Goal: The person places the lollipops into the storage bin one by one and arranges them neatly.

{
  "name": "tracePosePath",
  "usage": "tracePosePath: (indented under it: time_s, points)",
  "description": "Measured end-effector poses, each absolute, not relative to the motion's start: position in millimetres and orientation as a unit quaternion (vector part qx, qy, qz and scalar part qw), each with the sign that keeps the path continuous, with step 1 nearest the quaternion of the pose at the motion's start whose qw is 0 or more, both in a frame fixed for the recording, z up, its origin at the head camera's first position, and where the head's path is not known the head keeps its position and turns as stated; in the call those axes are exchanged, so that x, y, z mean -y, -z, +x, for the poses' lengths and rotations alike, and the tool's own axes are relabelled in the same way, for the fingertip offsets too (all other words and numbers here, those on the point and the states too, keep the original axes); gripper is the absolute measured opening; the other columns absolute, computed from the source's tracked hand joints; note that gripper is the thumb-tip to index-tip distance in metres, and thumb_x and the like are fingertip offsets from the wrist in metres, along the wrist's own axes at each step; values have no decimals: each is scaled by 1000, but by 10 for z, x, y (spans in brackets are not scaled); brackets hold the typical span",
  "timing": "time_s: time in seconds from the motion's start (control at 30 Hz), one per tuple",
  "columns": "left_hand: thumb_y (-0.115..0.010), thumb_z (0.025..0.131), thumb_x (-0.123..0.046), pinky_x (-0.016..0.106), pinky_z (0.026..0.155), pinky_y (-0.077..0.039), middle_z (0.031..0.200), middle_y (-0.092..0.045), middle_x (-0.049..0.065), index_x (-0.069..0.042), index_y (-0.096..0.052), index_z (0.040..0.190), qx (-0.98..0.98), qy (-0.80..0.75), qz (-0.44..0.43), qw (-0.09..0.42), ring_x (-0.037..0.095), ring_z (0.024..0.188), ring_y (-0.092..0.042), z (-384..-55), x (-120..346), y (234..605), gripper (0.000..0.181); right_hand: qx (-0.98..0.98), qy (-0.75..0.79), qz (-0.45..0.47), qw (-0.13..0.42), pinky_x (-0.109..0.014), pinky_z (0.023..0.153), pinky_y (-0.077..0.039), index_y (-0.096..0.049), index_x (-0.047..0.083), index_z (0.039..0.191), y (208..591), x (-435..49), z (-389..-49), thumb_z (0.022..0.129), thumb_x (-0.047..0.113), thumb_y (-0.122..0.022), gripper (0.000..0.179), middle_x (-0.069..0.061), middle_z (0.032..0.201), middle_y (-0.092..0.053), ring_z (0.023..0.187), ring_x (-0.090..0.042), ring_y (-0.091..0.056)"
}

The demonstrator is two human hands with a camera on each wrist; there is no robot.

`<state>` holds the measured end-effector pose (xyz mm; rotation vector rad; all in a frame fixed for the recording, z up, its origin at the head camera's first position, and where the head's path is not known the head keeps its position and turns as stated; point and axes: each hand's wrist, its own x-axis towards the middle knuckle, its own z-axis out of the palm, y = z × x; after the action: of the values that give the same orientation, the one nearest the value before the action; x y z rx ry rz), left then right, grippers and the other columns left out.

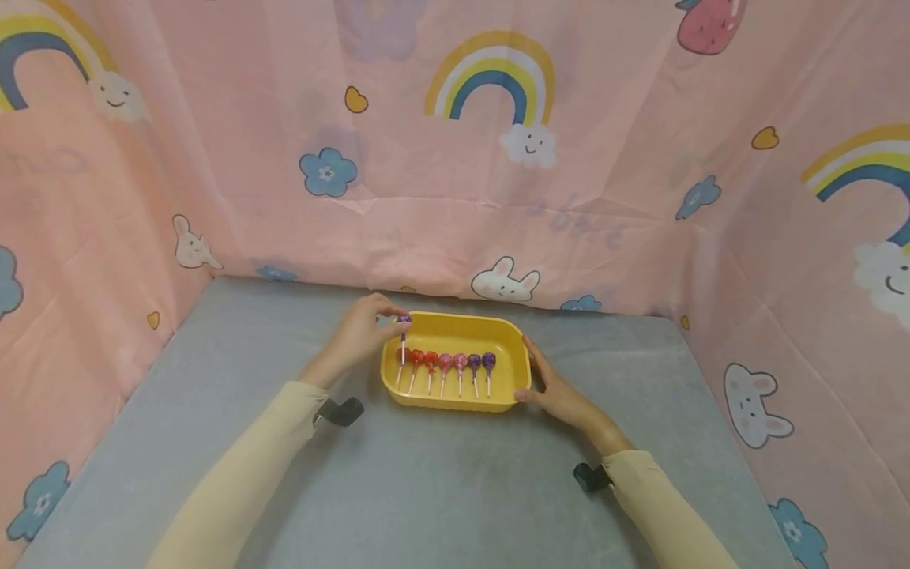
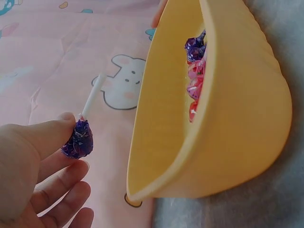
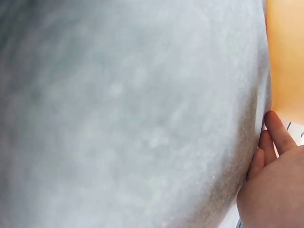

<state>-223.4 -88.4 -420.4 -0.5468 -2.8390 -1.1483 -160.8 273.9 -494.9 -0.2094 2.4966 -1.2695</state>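
Note:
My left hand [image 1: 363,327] pinches a purple-wrapped lollipop [image 2: 79,141] by its head between thumb and index finger. In the head view its white stick points down over the left end of a yellow tray [image 1: 455,323]. The left wrist view shows the other fingers loosely bent below it. Inside the tray, several wrapped lollipops lie in a row, heads away from me: red ones [image 1: 417,358] at the left, pink ones [image 1: 445,362] in the middle, purple ones [image 1: 489,361] at the right. My right hand [image 1: 564,397] rests against the tray's right end, fingers extended and thumb at the near corner.
The tray stands on a grey-covered table [image 1: 441,482], towards its back. A pink cloth [image 1: 426,174] printed with rainbows, rabbits and flowers encloses the table at the back and both sides. Dark camera mounts [image 1: 341,412] sit at both wrists.

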Motion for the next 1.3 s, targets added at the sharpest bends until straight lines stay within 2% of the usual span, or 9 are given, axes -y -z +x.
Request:
tracePosePath:
  time_s: [0.23,0.33,0.47,0.6,0.7,0.97,1.17,1.3]
  points:
    - [-72,91,-33,45,97,-50,114,-66,5,-15,-75,111,913,368,-173,6,28,112,-60,-2261,801,4205,27,-878,444,-77,159,-67,121,-11,4,43,157,4951,-2747,-1602,90,40,-71,101,-15,167,-14,153,-41,-15]
    - [-72,91,-32,45,98,-50,112,-67,5,-15,-75,109,911,371,-180,7,27,111,-60,-2281,774,4217,25,-876,447,-74,163,-67,121,-10,5,42,157,4954,-2749,-1607,90,41,-71,101,-15,167,-13,154,-41,-14]
    - [-73,90,-31,46,100,-50,111,-68,6,-13,-75,108,908,376,-187,10,27,111,-60,-2298,733,4213,25,-877,442,-74,173,-67,121,-11,4,31,160,4757,-2673,-1535,90,44,-70,102,-20,166,-15,152,-43,-16]
    - [-72,90,-33,46,101,-50,111,-67,4,-14,-75,109,909,374,-186,2,26,112,-60,-2305,683,4187,26,-879,439,-78,166,-66,121,-12,4,34,159,4774,-2675,-1537,89,45,-70,102,-19,165,-16,152,-43,-16]
    - [-72,91,-33,46,100,-50,110,-67,3,-15,-75,109,909,373,-183,-5,26,112,-59,-2307,641,4170,27,-878,446,-76,158,-66,121,-11,3,44,156,4971,-2744,-1610,89,42,-71,100,-16,166,-16,153,-41,-16]
    - [-73,91,-31,43,98,-51,104,-66,4,-13,-76,106,904,377,-203,1,26,108,-60,-2332,543,4168,24,-875,450,-73,164,-65,121,-12,5,42,157,4992,-2762,-1630,90,41,-70,101,-15,167,-13,153,-41,-14]
    - [-73,90,-31,43,99,-51,107,-67,7,-12,-76,104,898,382,-218,8,25,107,-60,-2345,481,4164,24,-876,448,-74,164,-67,121,-10,6,37,158,4983,-2760,-1634,90,41,-70,102,-17,167,-11,153,-42,-14]
    - [-72,91,-33,44,101,-51,110,-66,5,-13,-76,104,901,374,-220,5,25,110,-60,-2352,422,4160,24,-880,441,-76,162,-67,121,-11,6,41,157,4971,-2758,-1619,90,42,-70,102,-17,167,-12,153,-42,-14]
